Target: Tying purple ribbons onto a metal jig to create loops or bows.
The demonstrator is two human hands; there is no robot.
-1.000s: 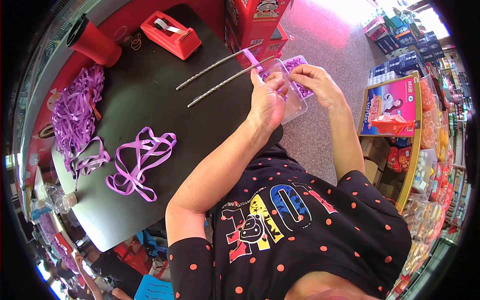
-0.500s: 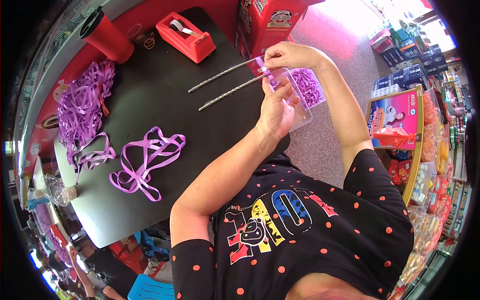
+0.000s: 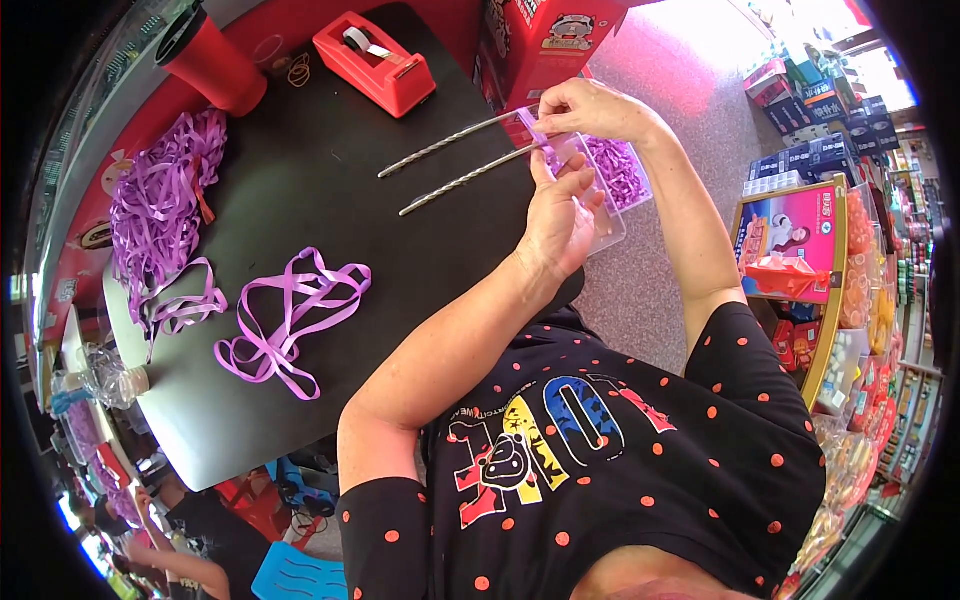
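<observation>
Two long twisted metal rods, like drill bits (image 3: 450,187), reach out over the black table (image 3: 330,200) from beside my hands. Purple ribbon (image 3: 528,122) is looped across the rods' near ends. My right hand (image 3: 590,110) pinches that ribbon at the end of the upper rod. Just below, my left hand (image 3: 562,215) has thumb and fingers curled at the ribbon by the lower rod; its grip is partly hidden. A clear plastic box (image 3: 610,228) shows behind the left fingers, and a container of small purple ribbon pieces (image 3: 617,172) lies beyond them.
A loose tangle of purple ribbon (image 3: 290,325) lies mid-table, with a big ribbon heap (image 3: 160,205) at the left. At the back are a red tape dispenser (image 3: 375,65), a red tumbler (image 3: 215,65) and rubber bands (image 3: 299,70). A red carton (image 3: 540,50) stands beyond the table.
My right hand has shifted slightly right and stays pinched on the ribbon. The left hand has barely moved, its fingers a little more bent. The rods remain in place.
</observation>
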